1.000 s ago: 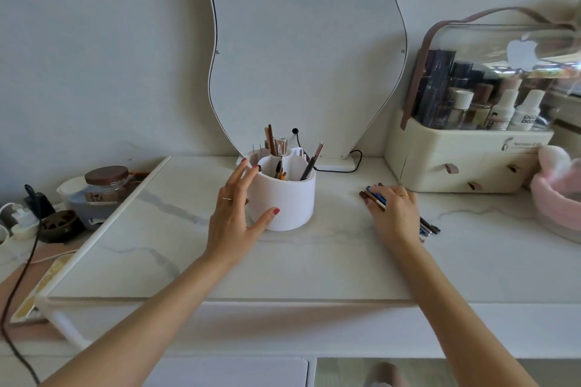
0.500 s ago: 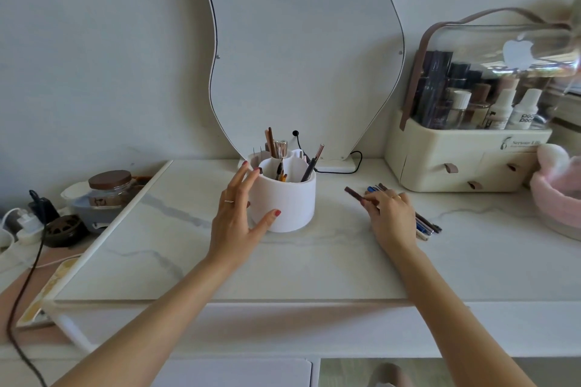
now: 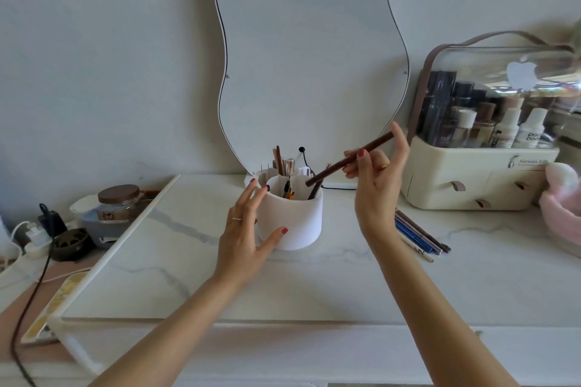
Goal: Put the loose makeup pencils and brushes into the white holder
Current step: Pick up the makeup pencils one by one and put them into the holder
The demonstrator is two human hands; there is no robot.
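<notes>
White marble-look table [image 3: 188, 276], white holder [image 3: 292, 223], loose pencils [image 3: 419, 237], cream organizer [image 3: 471, 179].

The loose pencils [image 3: 419, 234] on the marble top are partly hidden by the right forearm; the pink fluffy item [image 3: 562, 214] is cut off at the right edge.

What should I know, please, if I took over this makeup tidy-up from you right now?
Left hand: open, fingers resting on the side of the white holder, steadying it.
Right hand: pinching a brown pencil in the air, lower tip over the holder's rim, not yet inside.
Done: several pencils and brushes stand in the holder.
Left: drop this pencil in, then fetch the loose pencils lying on the marble top right of the holder.
</notes>
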